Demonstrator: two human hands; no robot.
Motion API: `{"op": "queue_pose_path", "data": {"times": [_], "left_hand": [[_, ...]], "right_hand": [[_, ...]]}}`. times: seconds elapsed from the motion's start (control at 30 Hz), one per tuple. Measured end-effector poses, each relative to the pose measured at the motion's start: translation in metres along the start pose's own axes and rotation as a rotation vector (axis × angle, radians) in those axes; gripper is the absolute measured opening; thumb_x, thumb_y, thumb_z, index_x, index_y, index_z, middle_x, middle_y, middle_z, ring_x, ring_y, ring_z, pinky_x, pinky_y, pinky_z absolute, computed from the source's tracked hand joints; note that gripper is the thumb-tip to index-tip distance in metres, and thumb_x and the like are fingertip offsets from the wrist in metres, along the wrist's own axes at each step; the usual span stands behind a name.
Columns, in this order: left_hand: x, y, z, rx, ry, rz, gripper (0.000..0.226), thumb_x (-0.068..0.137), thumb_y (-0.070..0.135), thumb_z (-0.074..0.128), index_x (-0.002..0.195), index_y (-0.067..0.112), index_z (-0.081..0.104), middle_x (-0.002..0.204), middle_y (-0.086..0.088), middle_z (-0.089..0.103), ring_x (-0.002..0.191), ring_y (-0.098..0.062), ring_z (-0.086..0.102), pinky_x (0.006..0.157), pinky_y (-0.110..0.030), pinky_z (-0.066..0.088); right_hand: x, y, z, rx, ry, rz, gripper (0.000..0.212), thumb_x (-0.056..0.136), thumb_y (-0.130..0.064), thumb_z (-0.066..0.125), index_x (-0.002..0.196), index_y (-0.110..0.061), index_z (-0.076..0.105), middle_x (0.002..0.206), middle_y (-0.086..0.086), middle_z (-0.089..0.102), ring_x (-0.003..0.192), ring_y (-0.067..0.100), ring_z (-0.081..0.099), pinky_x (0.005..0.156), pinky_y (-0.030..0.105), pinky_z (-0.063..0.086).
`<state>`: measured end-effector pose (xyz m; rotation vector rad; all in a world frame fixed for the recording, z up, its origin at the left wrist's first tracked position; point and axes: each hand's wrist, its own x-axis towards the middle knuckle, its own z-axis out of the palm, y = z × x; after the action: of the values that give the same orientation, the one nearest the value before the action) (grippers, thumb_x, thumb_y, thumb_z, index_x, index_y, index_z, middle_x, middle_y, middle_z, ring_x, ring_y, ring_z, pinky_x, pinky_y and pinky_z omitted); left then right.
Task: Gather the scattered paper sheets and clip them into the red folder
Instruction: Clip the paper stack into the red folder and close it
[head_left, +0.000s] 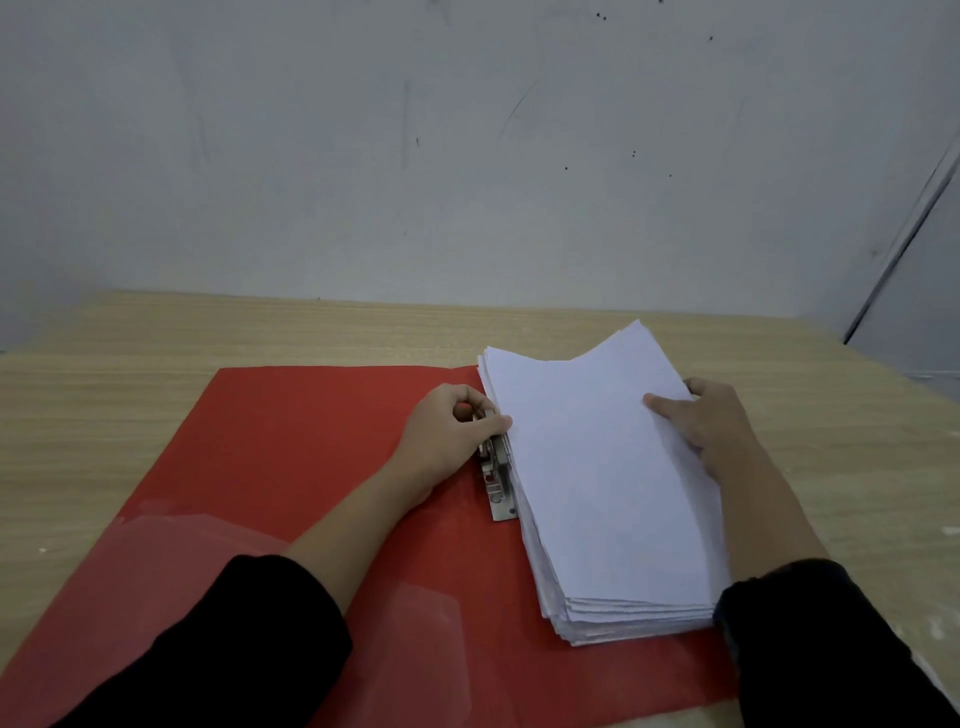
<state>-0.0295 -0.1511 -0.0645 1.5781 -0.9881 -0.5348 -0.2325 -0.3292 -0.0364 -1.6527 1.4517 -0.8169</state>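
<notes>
Bare office: wood-grain desk (156, 332) against a scuffed grey wall (467, 156).

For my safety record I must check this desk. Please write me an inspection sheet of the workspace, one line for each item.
Surface: light wooden table; the open red folder lies flat on it.
Job's things: paper stack lies on the folder's right half, its left edge at the metal clip; the stack's edges are uneven.
Clutter: a few pale flecks on the table near its right edge.
Grippers: left hand grips the clip's lever; right hand holds the stack's right edge, thumb on top.
Cables: nothing seen.
Surroundings: grey wall with dark specks and scratches.
</notes>
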Motion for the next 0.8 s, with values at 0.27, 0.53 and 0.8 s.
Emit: {"op": "queue_pose_path", "data": {"times": [0.27, 0.53, 0.8], "left_hand": [[0.001, -0.002, -0.003, 0.035, -0.009, 0.02, 0.015, 0.077, 0.023, 0.075, 0.08, 0.01, 0.067, 0.068, 0.001, 0.065, 0.062, -0.01, 0.056, 0.068, -0.03, 0.047], [0.002, -0.005, -0.002, 0.114, 0.012, 0.057, 0.012, 0.078, 0.027, 0.074, 0.077, 0.017, 0.067, 0.068, 0.011, 0.056, 0.059, 0.0, 0.048, 0.061, -0.016, 0.041], [0.002, -0.002, -0.005, 0.206, 0.071, 0.107, 0.01, 0.082, 0.02, 0.067, 0.079, 0.011, 0.068, 0.072, 0.011, 0.058, 0.057, 0.009, 0.05, 0.054, -0.003, 0.037]], "right_hand": [[-0.001, -0.004, -0.004, 0.261, -0.036, -0.003, 0.037, 0.078, -0.011, 0.077, 0.112, -0.002, 0.063, 0.098, 0.015, 0.069, 0.07, 0.023, 0.064, 0.061, 0.031, 0.052], [0.005, 0.004, -0.001, -0.198, 0.0, -0.12, 0.026, 0.08, -0.033, 0.072, 0.097, -0.015, 0.064, 0.098, 0.009, 0.068, 0.093, 0.03, 0.063, 0.082, 0.04, 0.052], [0.005, 0.005, -0.005, -0.052, -0.049, -0.137, 0.025, 0.082, -0.029, 0.071, 0.099, -0.011, 0.066, 0.098, 0.011, 0.07, 0.09, 0.032, 0.066, 0.083, 0.042, 0.053]]}}
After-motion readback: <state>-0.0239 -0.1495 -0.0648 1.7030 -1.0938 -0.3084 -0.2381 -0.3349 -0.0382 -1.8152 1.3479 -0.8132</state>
